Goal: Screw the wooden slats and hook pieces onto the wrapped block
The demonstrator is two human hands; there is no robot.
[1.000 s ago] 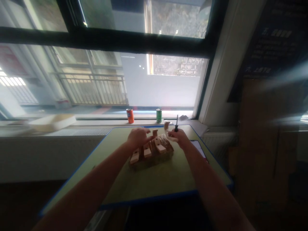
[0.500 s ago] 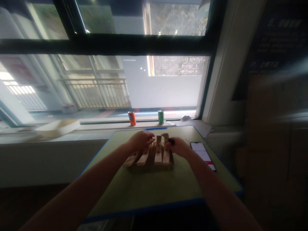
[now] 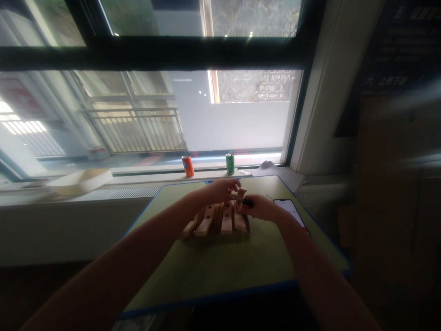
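Note:
Several pale wooden bars (image 3: 205, 224) with dark holes lie side by side on the table, their near ends pointing toward me. My right hand (image 3: 262, 208) is closed around the black handle of a screwdriver (image 3: 247, 202), beside the rightmost bar (image 3: 240, 222). The thin shaft points left across the bars. Above the far ends of the bars, my left hand (image 3: 223, 189) holds its fingers bent and slightly apart near the screwdriver tip. Nothing shows in its grasp. What the bars rest on is mostly hidden in shadow.
The pale green table (image 3: 206, 271) has a blue edge. A phone (image 3: 292, 215) lies right of my right hand. An orange can (image 3: 188, 166) and a green can (image 3: 230, 164) stand on the windowsill, with a shallow box (image 3: 81, 182) at the left.
My left hand has moved right, from over the left bars to the far right ends near the screwdriver. My right hand keeps the screwdriver. The view has tilted slightly down.

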